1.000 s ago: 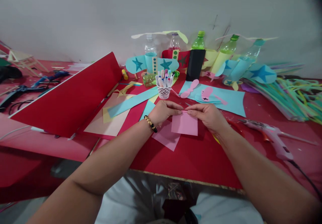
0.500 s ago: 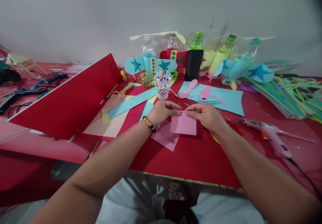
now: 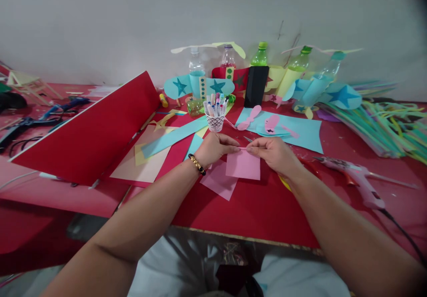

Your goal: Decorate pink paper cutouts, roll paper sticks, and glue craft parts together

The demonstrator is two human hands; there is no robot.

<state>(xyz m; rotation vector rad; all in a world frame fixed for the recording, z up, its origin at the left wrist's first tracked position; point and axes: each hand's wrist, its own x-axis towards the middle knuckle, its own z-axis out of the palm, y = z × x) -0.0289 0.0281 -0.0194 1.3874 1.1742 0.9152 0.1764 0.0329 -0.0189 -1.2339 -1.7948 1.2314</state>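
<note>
A small piece of pink paper [image 3: 243,167] is held by its far edge between both hands, and that edge looks narrowly folded or rolled. My left hand [image 3: 216,148] pinches the edge near its left corner, with a beaded bracelet on the wrist. At the right corner, my right hand [image 3: 271,152] is closed on the same edge with thumb and fingers. Beneath and to the left lies a second pink sheet [image 3: 220,182] on the red board. Scissors with orange and yellow handles are partly hidden under my right wrist.
A patterned cup of markers [image 3: 216,121] stands just beyond my hands. Pink cut-outs rest on a blue sheet [image 3: 308,134]. To the right is a pink glue gun [image 3: 358,176] with a cord. Decorated bottles line the wall. A red board [image 3: 96,128] leans upright at left.
Almost nothing differs; both hands keep their pinch on the pink paper's far edge, and the view has shifted very slightly.
</note>
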